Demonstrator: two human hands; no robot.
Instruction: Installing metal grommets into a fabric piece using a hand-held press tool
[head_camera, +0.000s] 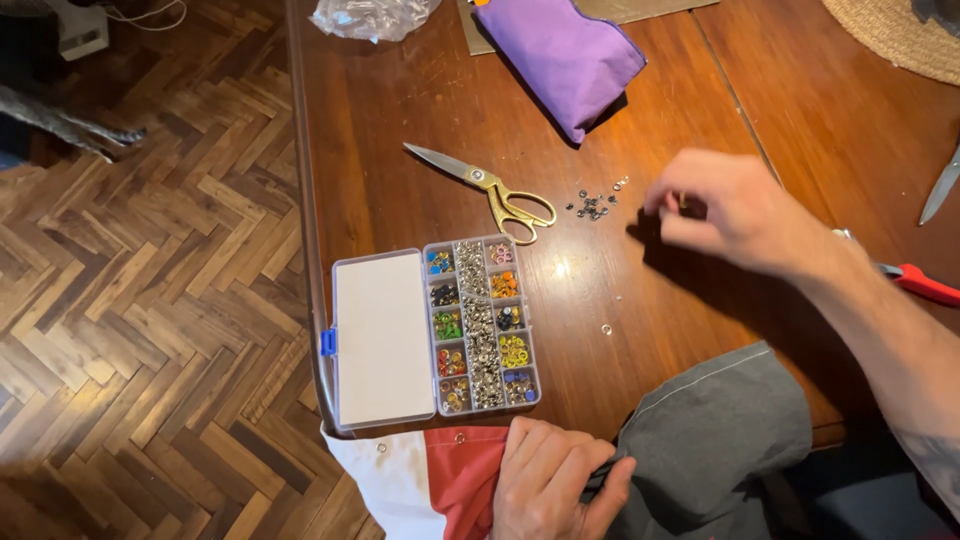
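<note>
Right hand (735, 212): raised over the wooden table (640, 300), fingers curled together at the tips, blurred; whether anything is pinched between them cannot be told.
Loose eyelets (594, 204): small dark and silver cluster on the table, just beside the right fingertips, toward the scissors.
Single eyelet (606, 328): alone on the table, nearer the front edge, well apart from the cluster.
Left hand (552, 482): at the table's front edge, fingers clenched around a thin dark tool (600, 472), resting on the fabric.
Fabric (700, 440): grey, red and white panels draped over the table edge; small metal eyelets set in the white and red parts.
Organiser box (482, 325): clear plastic, lid swung open to the left, compartments filled with coloured and silver eyelets; between the scissors and the left hand.
Scissors (487, 186): gold handles, blades closed, tip pointing up-left.
Purple pouch (567, 55): at the far table edge.
Red-handled tool (925, 285): partly hidden behind the right forearm.
Floor (150, 300): herringbone wood, left of the table.
</note>
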